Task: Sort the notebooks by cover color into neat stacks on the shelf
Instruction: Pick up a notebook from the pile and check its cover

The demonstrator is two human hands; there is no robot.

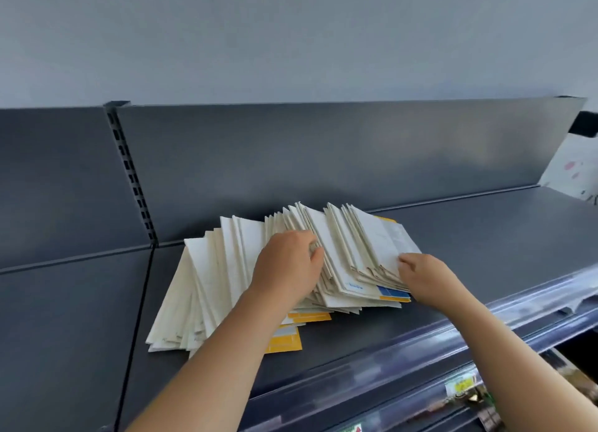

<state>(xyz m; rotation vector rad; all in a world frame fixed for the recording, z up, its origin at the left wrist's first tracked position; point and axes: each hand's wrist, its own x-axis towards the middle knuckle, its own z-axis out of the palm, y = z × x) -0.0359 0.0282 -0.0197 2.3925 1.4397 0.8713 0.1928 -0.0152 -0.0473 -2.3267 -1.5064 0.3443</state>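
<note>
A fanned-out pile of thin notebooks [226, 269] lies on the dark grey shelf [469, 253], most showing pale cream backs. Yellow covers [284, 342] peek out at the pile's near edge, and a blue-and-yellow cover [393, 294] shows at the near right. My left hand [288, 266] lies on the middle of the pile with its fingers curled into the fanned notebooks. My right hand [424, 276] pinches the near right corner of the right-hand group of notebooks [372, 243].
The shelf's dark back panel [323, 159] rises right behind the pile, with a slotted upright [131, 172] at the left. A clear price rail [420, 350] runs along the shelf's front edge. Lower shelves with goods [466, 389] show at the bottom right.
</note>
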